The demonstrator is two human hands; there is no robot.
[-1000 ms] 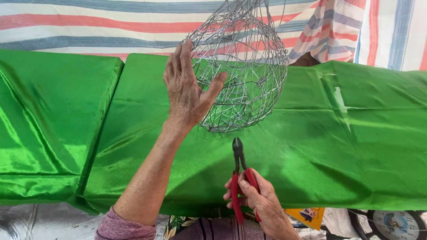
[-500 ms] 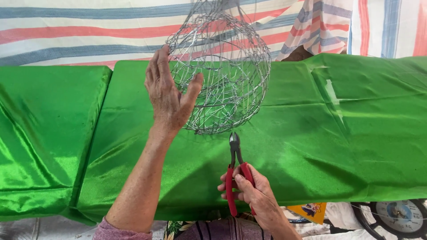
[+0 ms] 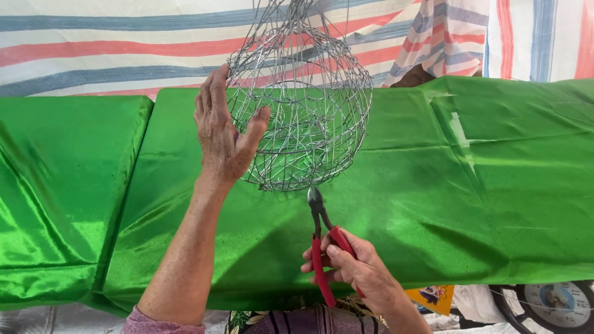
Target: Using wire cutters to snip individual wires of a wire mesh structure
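A round wire mesh cage [image 3: 309, 105] hangs in the air above a table draped in shiny green cloth [image 3: 470, 185]. My left hand [image 3: 224, 133] rests flat against the cage's left side, thumb hooked on the wire. My right hand [image 3: 352, 266] grips red-handled cutting pliers [image 3: 322, 238]. The dark jaws of the pliers point up and touch the bottom edge of the cage.
A striped red, blue and white tarp [image 3: 124, 49] hangs behind the table. A second green-covered surface [image 3: 55, 185] adjoins on the left. Below the table edge at right sit a yellow printed packet [image 3: 430, 297] and a round wheel-like object [image 3: 557, 303].
The cage and my left hand have shifted slightly left in view. My right hand has raised the pliers until the jaws meet the cage's bottom wires.
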